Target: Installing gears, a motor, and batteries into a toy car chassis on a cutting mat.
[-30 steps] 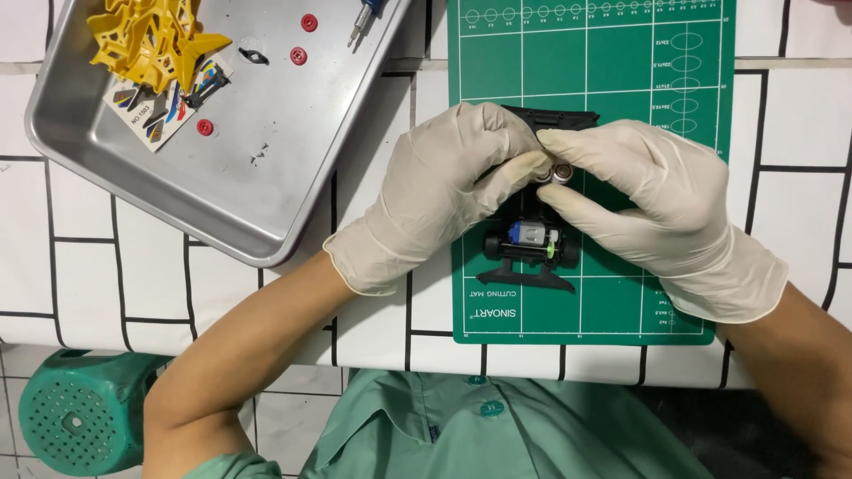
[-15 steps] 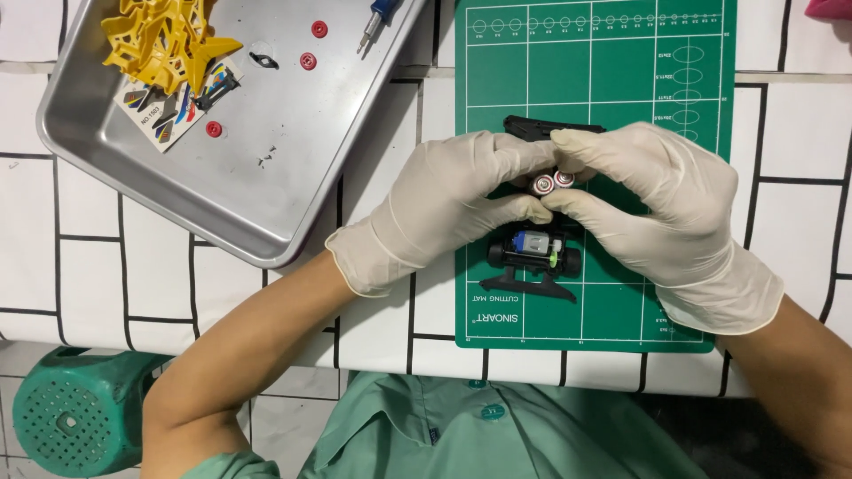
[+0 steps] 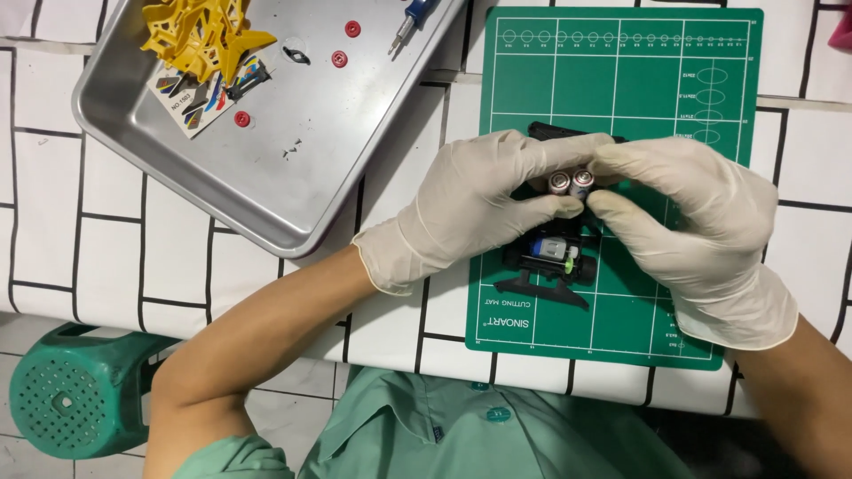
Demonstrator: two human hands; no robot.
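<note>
Silver-capped: two small cylindrical batteries (image 3: 570, 183), side by side, ends toward the camera, pinched between both gloved hands above the black toy-car chassis (image 3: 548, 257) on the green cutting mat (image 3: 621, 80). Left hand (image 3: 470, 208) and right hand (image 3: 688, 222): fingers closed narrowly on the batteries, steadying them over the chassis. Chassis front hidden under the hands. Steel tray (image 3: 266, 191) on the tiled surface: yellow plastic parts (image 3: 200, 31), red discs, small pieces too tiny to tell.

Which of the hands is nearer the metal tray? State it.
Left. The left hand lies just right of the metal tray; the right hand is farther right, over the green cutting mat.
</note>
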